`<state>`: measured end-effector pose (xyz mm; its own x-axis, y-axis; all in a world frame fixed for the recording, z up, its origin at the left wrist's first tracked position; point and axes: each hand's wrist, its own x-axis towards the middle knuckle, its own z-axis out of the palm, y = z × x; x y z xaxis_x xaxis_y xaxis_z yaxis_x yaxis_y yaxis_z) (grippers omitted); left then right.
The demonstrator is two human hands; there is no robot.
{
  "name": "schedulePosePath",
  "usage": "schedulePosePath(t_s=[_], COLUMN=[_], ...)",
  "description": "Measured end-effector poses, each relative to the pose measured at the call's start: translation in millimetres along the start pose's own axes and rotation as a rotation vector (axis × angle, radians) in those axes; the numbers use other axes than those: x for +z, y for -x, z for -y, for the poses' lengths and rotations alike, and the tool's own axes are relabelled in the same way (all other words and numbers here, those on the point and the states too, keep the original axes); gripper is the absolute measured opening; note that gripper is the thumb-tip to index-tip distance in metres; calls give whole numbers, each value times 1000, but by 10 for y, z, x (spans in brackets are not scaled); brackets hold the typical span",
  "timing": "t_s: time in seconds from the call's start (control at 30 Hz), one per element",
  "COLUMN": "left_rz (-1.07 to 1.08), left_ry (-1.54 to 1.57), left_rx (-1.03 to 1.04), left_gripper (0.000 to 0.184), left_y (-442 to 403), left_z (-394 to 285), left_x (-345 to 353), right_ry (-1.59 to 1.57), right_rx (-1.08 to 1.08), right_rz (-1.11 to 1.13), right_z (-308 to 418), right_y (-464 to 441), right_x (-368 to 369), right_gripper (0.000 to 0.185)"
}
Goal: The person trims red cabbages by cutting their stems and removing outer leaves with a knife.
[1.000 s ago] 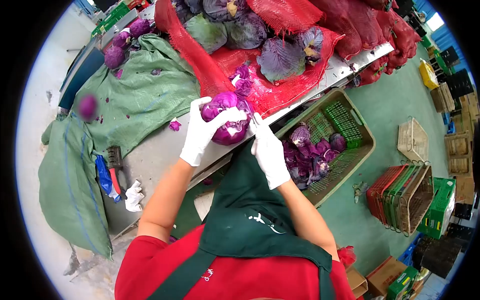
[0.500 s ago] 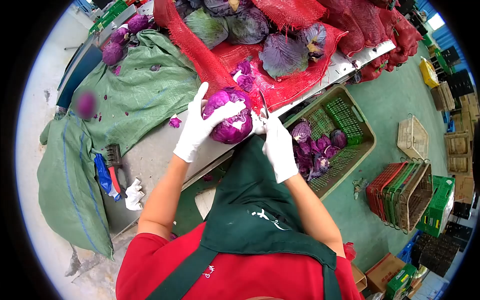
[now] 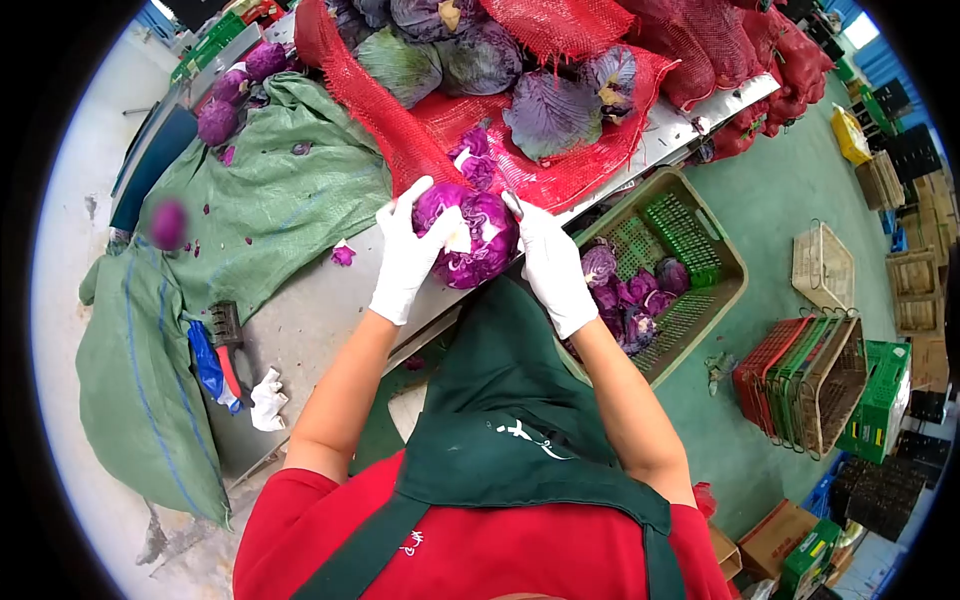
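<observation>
A purple red cabbage (image 3: 487, 250) with a pale patch on top is at the table's front edge. My white-gloved left hand (image 3: 408, 255) is closed round its left side, thumb over the top. At the cabbage's right side is my gloved right hand (image 3: 550, 265), fingers bent round a small knife (image 3: 512, 204). Only a dark bit of the knife shows by the fingertips; the rest is hidden by the hand. Just behind the cabbage, loose purple leaves (image 3: 474, 160) lie on red mesh sacking (image 3: 540, 190).
Untrimmed cabbages (image 3: 553, 112) lie on the sacking at the back. A crate (image 3: 735, 290) with purple leaves and heads stands to my right. Left are a green woven sack (image 3: 290, 190), a red-handled brush (image 3: 228, 340) and a crumpled white glove (image 3: 268, 400). Stacked baskets (image 3: 800, 385) are farther right.
My right hand has moved up and in against the cabbage, and the knife blade that stood clear is now mostly hidden. The cabbage has turned and shifted slightly right in my left hand.
</observation>
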<state>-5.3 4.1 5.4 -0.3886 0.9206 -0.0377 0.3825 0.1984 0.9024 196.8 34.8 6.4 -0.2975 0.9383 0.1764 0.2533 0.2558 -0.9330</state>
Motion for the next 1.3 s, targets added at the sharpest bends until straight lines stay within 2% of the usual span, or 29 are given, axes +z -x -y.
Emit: schedulePosePath(t_s=[0.07, 0.1, 0.13, 0.2, 0.23, 0.33, 0.4, 0.47, 0.57, 0.6, 0.67, 0.73, 0.77, 0.8, 0.87, 0.9, 0.93, 0.97, 1.0, 1.07, 1.13, 1.17, 1.2, 1.23, 1.3], left_rz=[-103, -75, -77, 56, 18, 29, 21, 12, -39, -49, -48, -9, 35, 19, 39, 21, 20, -9, -35, 5, -66, -53, -1, 13, 34], left_ry=[-98, -83, -83, 327, 234, 140, 149, 158, 89, 63, 10, 154, 249, 189, 185, 346, 346, 330, 314, 57, -127, -55, 85, 80, 77], left_rx=[209, 299, 301, 134, 197, 183, 197, 212, 182, 228, 282, 233, 142, 161, 0, 63, 61, 32, -3, 133, 299, 330, 296, 271, 257], left_gripper=[69, 66, 66, 60, 56, 55, 54, 54, 53, 53, 54, 58, 57, 55, 55, 58, 58, 62, 66, 81, 81, 81, 80, 79, 79], left_y=[-21, -71, -74, -67, -99, -118, -137, -151, -60, -38, 27, -77, -136, -201, -375, -359, -281, -175, -85, -38, 75, 47, 67, 92, 83], left_z=[46, 13, -18, -118, -78, -104, -73, -57, -90, -84, -82, 55, 142, 231, 562, 692, 659, 548, 430, 348, 156, 168, 89, -5, -94], left_x=[40, 47, 66, 126, 150, 140, 162, 181, 201, 202, 191, 118, 46, -52, -234, -228, -236, -221, -203, -127, -28, 42, 95, 99, 127], right_ry=[326, 412, 412, 272, 316, 387, 418, 579, 418, 284, 330, 329, 299, 273, 387, 547, 700, 733, 852, 785, 583, 555, 496, 493, 460], right_rx=[-152, -186, -189, -58, -113, -100, -133, -114, -122, -69, 115, 250, 244, 151, 60, 334, 616, 481, 406, 360, 583, 490, -55, -179, -218], right_rz=[-111, -112, -112, -37, -47, -20, -40, -84, -188, -277, -205, -111, -138, -217, -366, -265, -157, -273, -358, -447, -432, -457, -555, -440, -247], right_z=[7, 21, 40, 86, 25, 6, -2, 11, -132, -286, -519, -661, -710, -929, -1106, -891, -645, -650, -637, -639, -378, -375, -661, -566, -309], right_y=[12, 10, 24, 90, 101, 115, 95, 63, -43, -178, -353, -363, -293, -251, -110, -55, 36, 134, 197, 238, 208, 219, 175, 148, 169], right_x=[-44, -79, -79, -59, -32, -17, 3, 32, 121, 122, -45, -133, -167, -209, -399, -567, -697, -719, -708, -727, -776, -764, -679, -595, -277], right_gripper=[40, 37, 37, 41, 49, 52, 52, 46, 39, 35, 39, 40, 42, 42, 45, 49, 57, 66, 65, 64, 61, 55, 49, 47, 46])
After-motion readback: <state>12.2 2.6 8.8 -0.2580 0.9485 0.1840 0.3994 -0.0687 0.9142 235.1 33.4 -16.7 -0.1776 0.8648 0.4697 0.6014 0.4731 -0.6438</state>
